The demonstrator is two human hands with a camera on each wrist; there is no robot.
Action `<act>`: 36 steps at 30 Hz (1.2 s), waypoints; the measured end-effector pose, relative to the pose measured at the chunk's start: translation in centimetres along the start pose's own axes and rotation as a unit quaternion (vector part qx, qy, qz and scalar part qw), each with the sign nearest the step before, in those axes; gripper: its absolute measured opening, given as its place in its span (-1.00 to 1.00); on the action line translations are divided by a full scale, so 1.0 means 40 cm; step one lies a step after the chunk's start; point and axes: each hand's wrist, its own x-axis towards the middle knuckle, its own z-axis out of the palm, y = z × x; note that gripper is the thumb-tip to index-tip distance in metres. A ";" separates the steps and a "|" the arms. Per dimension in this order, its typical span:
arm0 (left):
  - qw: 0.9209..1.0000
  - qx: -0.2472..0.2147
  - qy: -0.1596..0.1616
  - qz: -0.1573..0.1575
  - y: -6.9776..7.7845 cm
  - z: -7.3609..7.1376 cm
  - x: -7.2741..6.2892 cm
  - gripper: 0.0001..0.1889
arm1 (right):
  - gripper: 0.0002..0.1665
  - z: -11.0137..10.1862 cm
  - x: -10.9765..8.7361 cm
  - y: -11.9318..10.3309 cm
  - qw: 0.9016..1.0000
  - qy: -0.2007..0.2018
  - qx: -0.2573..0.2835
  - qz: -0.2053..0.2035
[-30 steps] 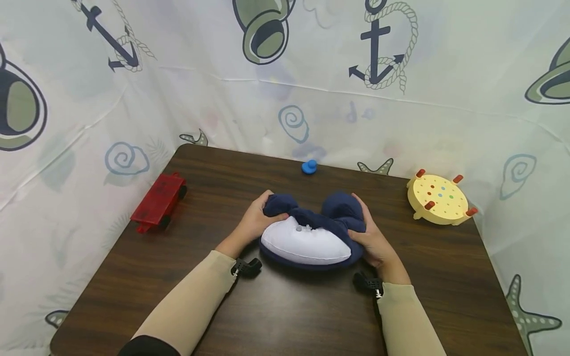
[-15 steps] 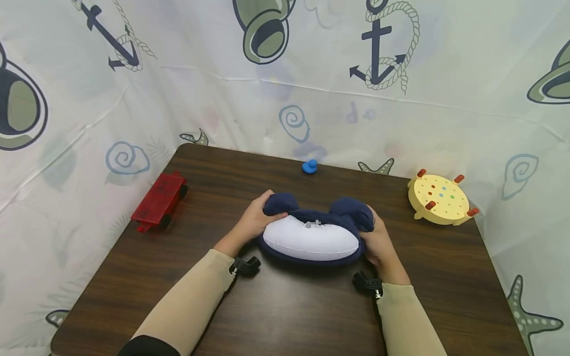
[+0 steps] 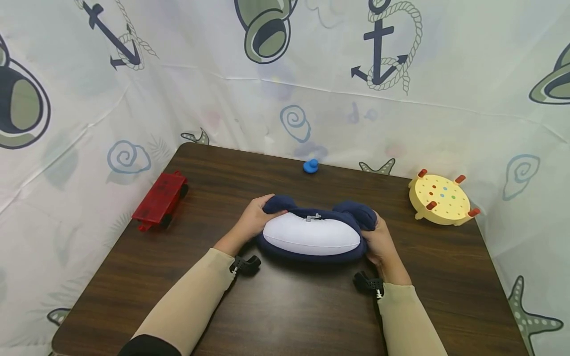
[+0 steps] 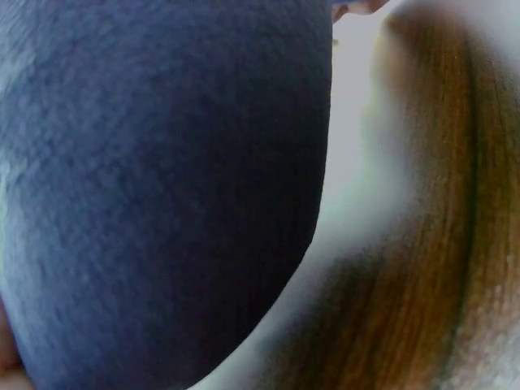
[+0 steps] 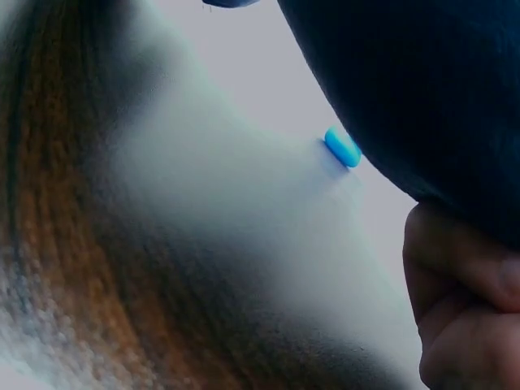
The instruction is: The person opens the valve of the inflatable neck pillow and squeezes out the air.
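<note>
A navy neck pillow (image 3: 313,254) with a white inner face is held between both hands, close over the table. Near the top of its white part shows a small clear valve (image 3: 313,217). My left hand (image 3: 251,220) grips the pillow's left lobe, thumb laid across its front. At the other end, my right hand (image 3: 379,242) holds the right lobe, its fingers partly behind the cloth. Navy fabric (image 4: 162,179) fills much of the left wrist view. In the right wrist view, curled fingers (image 5: 463,301) press against the dark lobe (image 5: 422,89).
On the brown table (image 3: 285,311), a red wheeled cart (image 3: 161,199) stands at the left edge. A small blue knob-shaped piece (image 3: 311,166) sits at the back edge. At the right back lies a yellow round toy (image 3: 438,199) with red pegs. Printed cloth (image 3: 249,109) hangs behind.
The pillow's right lobe has moved outward and slightly down with my right hand, so the pillow is spread wider and more of its white face shows. My left hand has barely moved.
</note>
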 end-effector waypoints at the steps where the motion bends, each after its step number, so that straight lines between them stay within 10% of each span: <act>1: 1.000 -0.002 0.000 0.002 0.000 0.000 0.000 -0.12 | -0.28 -0.001 0.000 0.000 1.000 -0.002 0.003 -0.001; 15: 0.999 -0.047 0.000 0.018 -0.014 0.004 0.007 -0.14 | -0.44 -0.013 0.005 -0.006 1.000 -0.017 0.000 0.014; 20: 0.958 -0.278 -0.012 0.068 -0.017 0.004 0.005 -0.22 | 0.05 -0.023 0.011 0.000 0.992 -0.062 0.104 -0.029; 23: 0.938 -0.343 -0.026 0.046 -0.014 0.001 0.000 -0.19 | 0.34 -0.021 0.011 0.000 0.995 -0.080 0.055 -0.010; 29: 0.945 -0.310 -0.105 -0.023 -0.010 0.004 -0.003 -0.35 | 0.13 0.007 0.013 -0.004 0.994 -0.060 -0.092 0.029; 36: 0.947 -0.315 -0.048 0.032 -0.018 0.010 0.011 -0.66 | -0.21 0.007 0.014 -0.005 0.999 -0.006 -0.041 0.006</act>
